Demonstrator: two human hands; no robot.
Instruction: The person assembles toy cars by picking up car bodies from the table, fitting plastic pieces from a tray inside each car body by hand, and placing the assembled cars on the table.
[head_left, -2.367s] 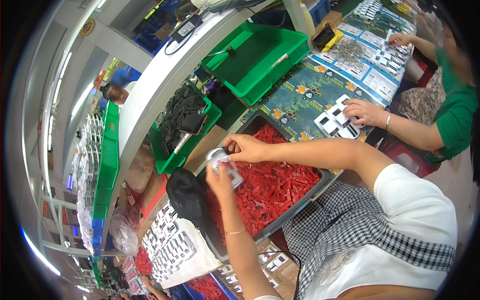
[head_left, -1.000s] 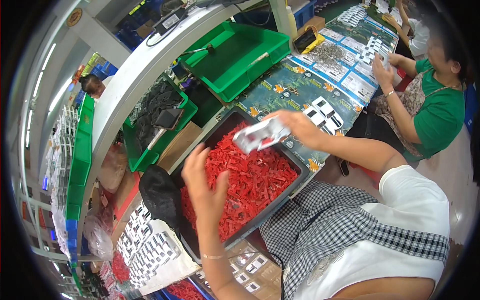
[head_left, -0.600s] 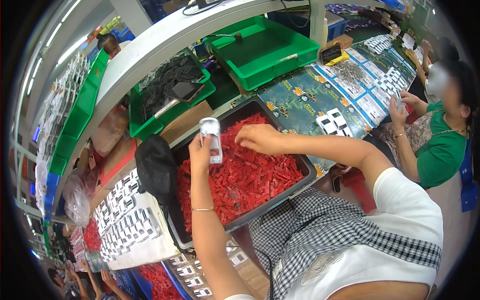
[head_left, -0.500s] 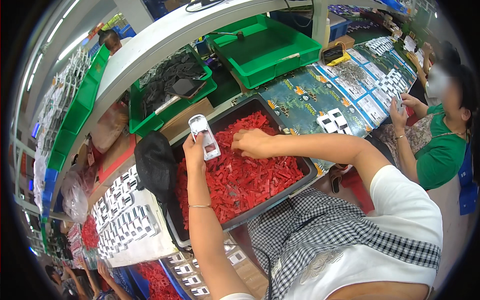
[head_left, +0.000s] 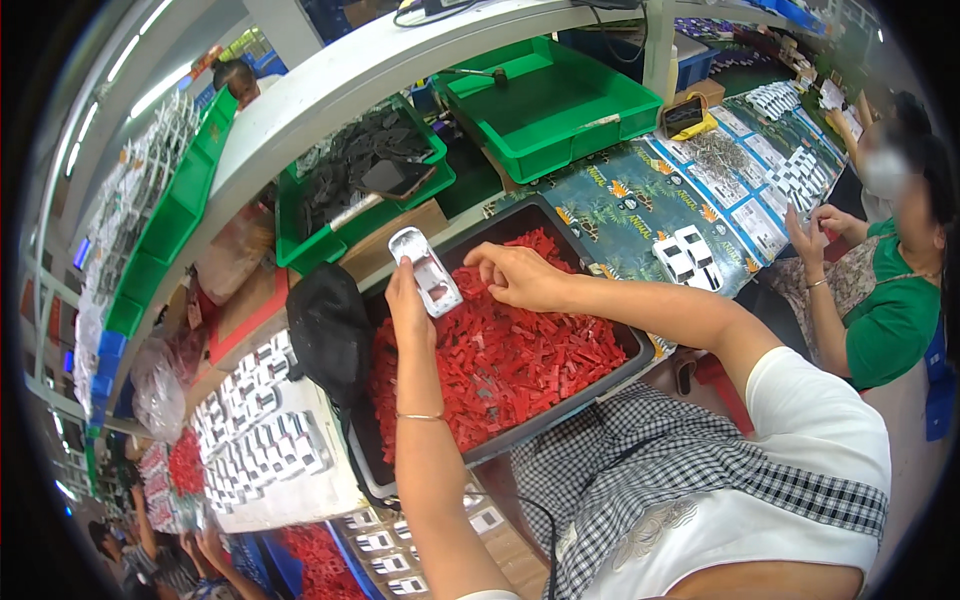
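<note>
My left hand [head_left: 410, 308] grips a white plastic toy car shell [head_left: 411, 244] with cut-out openings, tilted up over the black tray [head_left: 636, 348]. Small red plastic pieces [head_left: 520, 372] heap the tray below. My right hand [head_left: 525, 280] hovers just right of the shell, above the heap, apart from the shell. Its thumb and fingertips are curled together; whatever may be between them is too small to make out.
Behind the tray stand a green bin [head_left: 560, 110] and another green bin of dark parts [head_left: 365, 150]. White car shells [head_left: 265, 445] line the left table; more [head_left: 688, 258] stand at right. A black cap-like cloth [head_left: 330, 325] adjoins the tray. A co-worker [head_left: 890, 300] sits at right.
My right hand has lifted from the red pieces, its fingers drawing together near the shell. My left hand still holds the shell. The whole view has shifted slightly.
</note>
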